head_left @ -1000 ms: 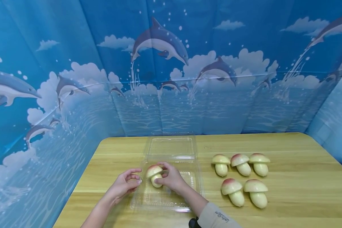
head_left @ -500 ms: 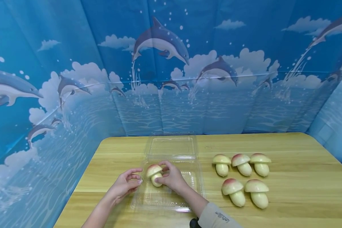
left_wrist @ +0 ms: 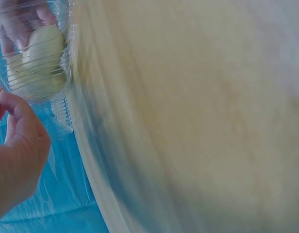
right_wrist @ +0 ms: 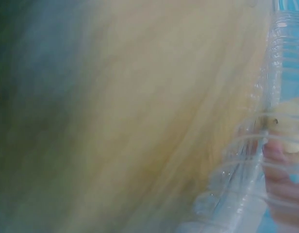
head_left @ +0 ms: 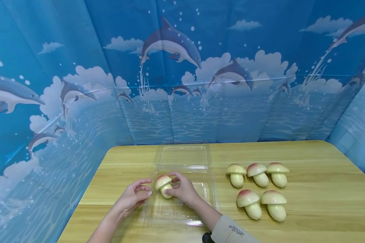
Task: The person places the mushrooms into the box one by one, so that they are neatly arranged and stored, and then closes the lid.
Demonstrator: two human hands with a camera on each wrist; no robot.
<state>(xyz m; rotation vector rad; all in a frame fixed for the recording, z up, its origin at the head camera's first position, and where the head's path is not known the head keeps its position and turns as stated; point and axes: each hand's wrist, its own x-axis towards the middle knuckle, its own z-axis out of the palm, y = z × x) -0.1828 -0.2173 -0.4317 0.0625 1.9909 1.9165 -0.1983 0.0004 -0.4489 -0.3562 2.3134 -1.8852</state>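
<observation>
My right hand (head_left: 184, 190) holds a cream mushroom (head_left: 162, 182) with a glossy, pink-tinged cap, thumb at its stem and fingers by the cap. The mushroom is in the back left part of a clear plastic clamshell box (head_left: 182, 216), its cap toward the back. Beside the box's left rim is my left hand (head_left: 132, 197), fingers loosely bent and apart from the mushroom. In the left wrist view the mushroom (left_wrist: 45, 46) shows through the ribbed clear wall, with my left hand (left_wrist: 23, 150) just outside it. The right wrist view catches the mushroom (right_wrist: 290, 116) only at its edge.
The box's lid (head_left: 182, 157) lies folded open toward the back of the wooden table (head_left: 316, 189). To the right, several similar mushrooms (head_left: 257, 175) lie in two rows. A blue dolphin-print curtain (head_left: 182, 114) hangs behind the table and along its sides.
The mushroom in my right hand has shifted slightly to the left within the box. My left hand stays in place at the rim.
</observation>
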